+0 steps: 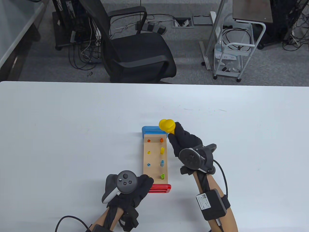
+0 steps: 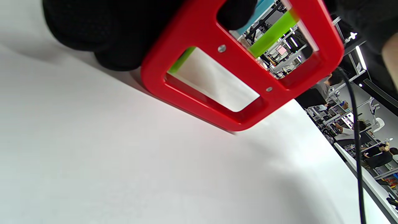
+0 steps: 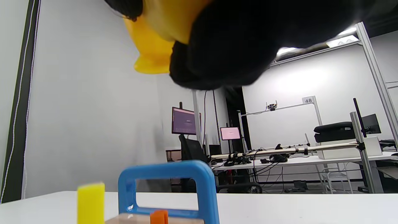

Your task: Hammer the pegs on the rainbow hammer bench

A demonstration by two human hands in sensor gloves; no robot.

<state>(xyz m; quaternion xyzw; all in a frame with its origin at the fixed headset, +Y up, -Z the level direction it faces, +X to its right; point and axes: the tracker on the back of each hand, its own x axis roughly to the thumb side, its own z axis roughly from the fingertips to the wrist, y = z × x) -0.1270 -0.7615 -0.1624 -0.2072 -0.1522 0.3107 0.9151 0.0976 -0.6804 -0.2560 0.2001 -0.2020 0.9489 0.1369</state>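
Left hand (image 1: 134, 191): lower centre of the table view, fingers resting on the red end (image 1: 159, 188) of the bench; in the left wrist view the black glove (image 2: 102, 34) fills the upper left, pressed against the red frame (image 2: 217, 77), one fingertip poking into its upper window. Whether it is clenched round the frame cannot be told.
Right hand (image 1: 184, 142): just right of the bench's upper half, clenched round the hammer handle; the handle itself is hidden inside the glove.
Hammer (image 1: 167, 125): yellow head, sticking out of the fist up and to the left, over the bench's upper right corner beside the blue end (image 1: 152, 131). In the right wrist view it (image 3: 152, 46) sits at top centre, well above the pegs.
Bench (image 1: 154, 160): centre of the table view, long axis running up the frame, pale wood top between a blue end above and a red end below.
Pegs: two columns. Left column orange (image 1: 149, 140), yellow (image 1: 149, 152) and blue (image 1: 148, 164), all nearly flush. Right column orange (image 1: 161, 139) low; yellow (image 1: 162, 150), blue (image 1: 162, 163) and green (image 1: 163, 176) standing up.
Table (image 1: 72, 135): white, bearing the bench.
Chair (image 1: 135, 48): black, beyond the table's far edge, top centre.
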